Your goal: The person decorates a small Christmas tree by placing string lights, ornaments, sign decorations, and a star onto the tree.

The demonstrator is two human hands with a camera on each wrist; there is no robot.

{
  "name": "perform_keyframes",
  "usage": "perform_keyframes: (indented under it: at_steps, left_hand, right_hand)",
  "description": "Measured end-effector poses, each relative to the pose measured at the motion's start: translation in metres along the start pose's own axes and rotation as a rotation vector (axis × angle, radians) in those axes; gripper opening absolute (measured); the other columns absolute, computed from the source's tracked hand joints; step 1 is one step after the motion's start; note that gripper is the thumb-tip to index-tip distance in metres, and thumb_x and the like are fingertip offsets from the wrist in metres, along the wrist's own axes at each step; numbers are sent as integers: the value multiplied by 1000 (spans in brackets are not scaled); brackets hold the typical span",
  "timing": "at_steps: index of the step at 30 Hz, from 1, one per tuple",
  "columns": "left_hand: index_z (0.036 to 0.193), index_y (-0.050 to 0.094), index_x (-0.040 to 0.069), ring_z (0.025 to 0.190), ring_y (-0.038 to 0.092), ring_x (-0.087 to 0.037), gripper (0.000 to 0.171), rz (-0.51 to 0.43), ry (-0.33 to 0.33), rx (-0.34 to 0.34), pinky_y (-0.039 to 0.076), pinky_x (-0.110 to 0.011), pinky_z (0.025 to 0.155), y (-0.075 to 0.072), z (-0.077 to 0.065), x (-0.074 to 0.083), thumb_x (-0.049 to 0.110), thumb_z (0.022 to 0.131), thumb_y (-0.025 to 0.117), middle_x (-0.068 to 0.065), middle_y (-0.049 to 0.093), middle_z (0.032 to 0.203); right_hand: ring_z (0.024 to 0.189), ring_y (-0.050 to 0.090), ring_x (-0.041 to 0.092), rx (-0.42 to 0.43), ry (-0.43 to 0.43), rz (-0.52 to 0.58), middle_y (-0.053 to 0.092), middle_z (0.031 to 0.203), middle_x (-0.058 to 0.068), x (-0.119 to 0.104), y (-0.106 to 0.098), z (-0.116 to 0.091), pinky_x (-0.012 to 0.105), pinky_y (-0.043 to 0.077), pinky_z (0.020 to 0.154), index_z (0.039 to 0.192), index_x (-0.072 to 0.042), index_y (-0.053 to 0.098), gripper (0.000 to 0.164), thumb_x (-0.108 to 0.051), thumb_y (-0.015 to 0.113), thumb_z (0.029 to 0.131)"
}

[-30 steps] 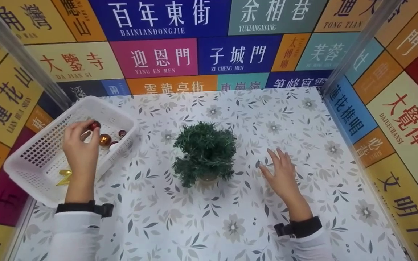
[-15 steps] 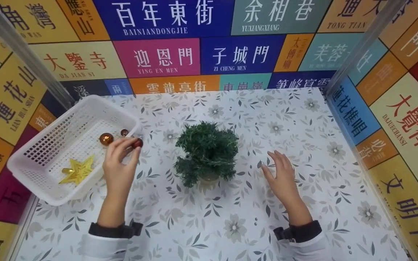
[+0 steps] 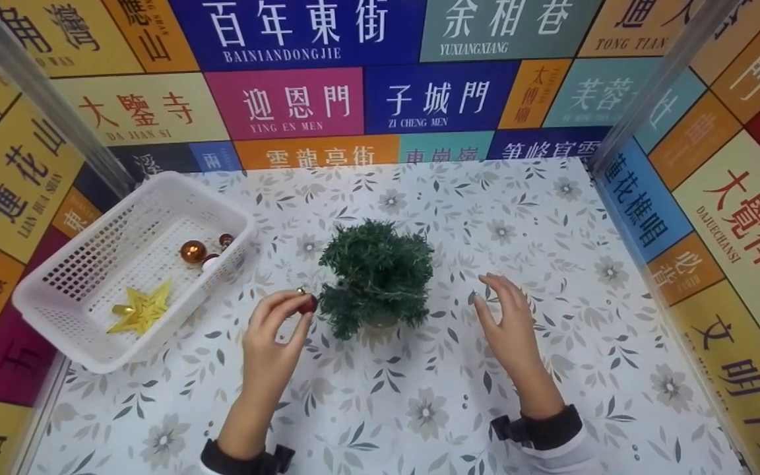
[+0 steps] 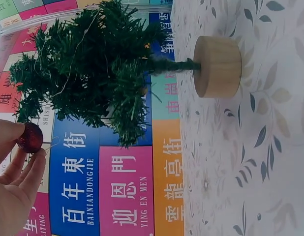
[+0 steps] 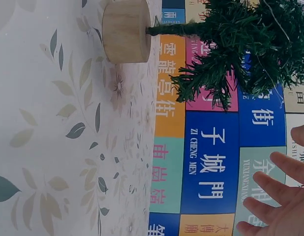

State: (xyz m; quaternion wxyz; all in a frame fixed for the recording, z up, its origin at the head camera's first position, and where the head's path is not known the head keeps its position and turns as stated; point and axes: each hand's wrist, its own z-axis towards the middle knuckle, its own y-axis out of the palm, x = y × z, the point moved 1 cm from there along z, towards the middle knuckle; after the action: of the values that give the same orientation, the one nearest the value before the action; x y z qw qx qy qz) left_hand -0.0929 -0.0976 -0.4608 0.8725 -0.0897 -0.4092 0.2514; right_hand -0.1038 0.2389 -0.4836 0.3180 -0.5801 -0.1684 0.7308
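Observation:
Between thumb and fingertips my left hand pinches a dark red Christmas bauble, just left of the small artificial Christmas tree. A thin wire loop sticks out from the bauble in the left wrist view. The tree stands upright on a round wooden base. To the right of the tree, my right hand hovers with fingers spread and holds nothing. Its fingers show apart from the tree in the right wrist view.
A white perforated plastic basket stands on the left of the table. Inside lie a gold star, an orange bauble and smaller red ones. Panels with printed characters wall in the back and sides.
My left hand has carried the red bauble out of the basket and rightwards to the tree's left side. The right hand has stayed almost still.

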Motion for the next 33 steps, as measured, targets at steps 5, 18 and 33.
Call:
perform_keyframes:
  at_steps: [5,18,33]
  left_hand:
    - [106,71,3,98,61,-22,31,-38,71,-18,48,-12,88,5,-12,9,-8,77,75,-12,63,108]
    - [107,71,7,95,63,-21,42,-137,181,-81,52,-17,84,11,-21,34,-11,70,79,-11,63,110]
    - [111,69,7,100,63,-22,40,-295,198,-240,51,-19,92,10,-24,51,-9,76,74,-13,62,111]
  right_hand:
    - [122,51,34,59,-65,16,59,126,18,-18,-2,-6,49,38,105,122,-3,62,30,-10,63,93]
    - [86,62,15,41,-519,58,68,102,3,-78,4,-29,21,51,72,113,-9,67,39,2,76,77]
    - [72,61,10,-149,-474,94,69,102,1,-103,37,-38,19,51,61,119,-10,67,36,-12,74,84]
